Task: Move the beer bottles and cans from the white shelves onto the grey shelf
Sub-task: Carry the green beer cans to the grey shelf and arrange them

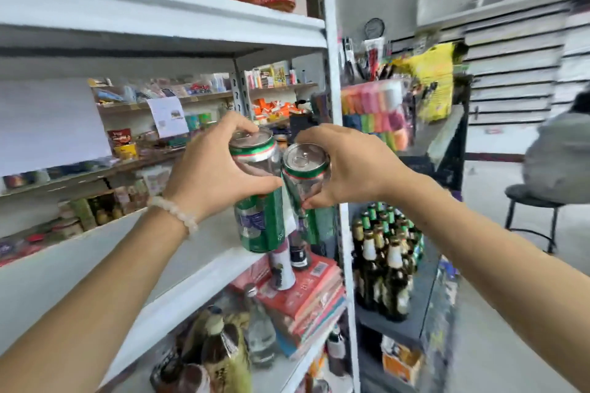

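The left hand (217, 169) wraps its curled fingers and thumb round the upper half of 1 green can (260, 201), fingertips over its rim. The right hand (346, 169) pinches a 2nd green can (305, 175) just below its lid, thumb under, fingers over. Both cans hang in the air, touching each other between the 2 sets of fingers, in front of the white shelf (178, 268). Below and beyond the right fingers, a cluster of beer bottles (388, 252) already stands on the grey shelf (415, 316), so the job looks well under way. More bottles (220, 348) sit low on the white shelves, under the left fingers, apparently yet to go.
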